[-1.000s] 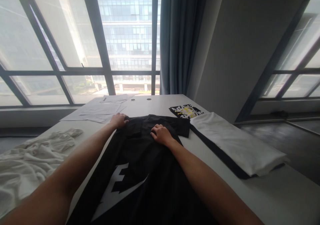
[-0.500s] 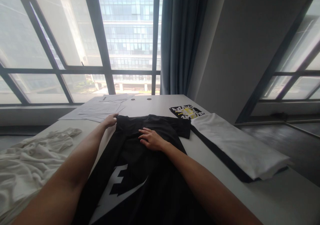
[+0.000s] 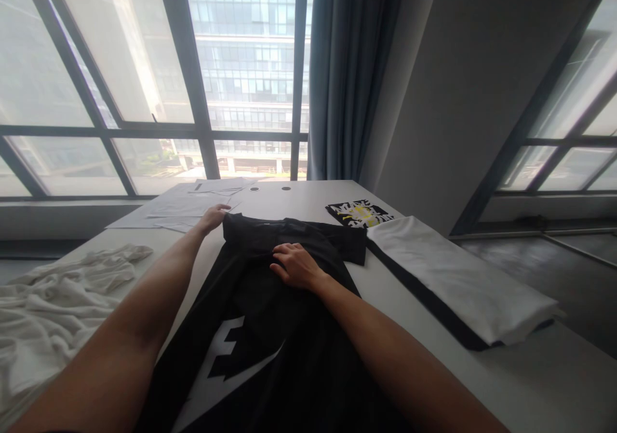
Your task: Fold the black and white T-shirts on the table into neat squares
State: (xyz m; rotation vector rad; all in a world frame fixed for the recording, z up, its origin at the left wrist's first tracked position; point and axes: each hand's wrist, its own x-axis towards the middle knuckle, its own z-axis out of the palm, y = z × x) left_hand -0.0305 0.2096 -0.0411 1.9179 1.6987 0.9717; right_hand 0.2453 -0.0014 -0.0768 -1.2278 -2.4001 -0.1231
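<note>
A black T-shirt [image 3: 270, 330] with a white print lies spread on the white table [image 3: 530, 381] in front of me. My left hand [image 3: 213, 217] reaches to the shirt's far left corner, fingers pinched on the fabric edge there. My right hand [image 3: 295, 266] rests on the shirt's upper middle, palm down, fingers curled and pressing the cloth. One black sleeve [image 3: 349, 245] sticks out to the right.
A folded white-and-black garment stack [image 3: 457, 279] lies to the right, a small black-and-yellow printed piece [image 3: 359, 213] behind it. Crumpled white cloth [image 3: 53, 304] sits at the left. Paper sheets [image 3: 187, 205] lie at the far end, near windows and a curtain.
My left hand pulled the folded-in left part of the shirt outward to the far left corner. My right hand slid left and down, then curled its fingers on the cloth.
</note>
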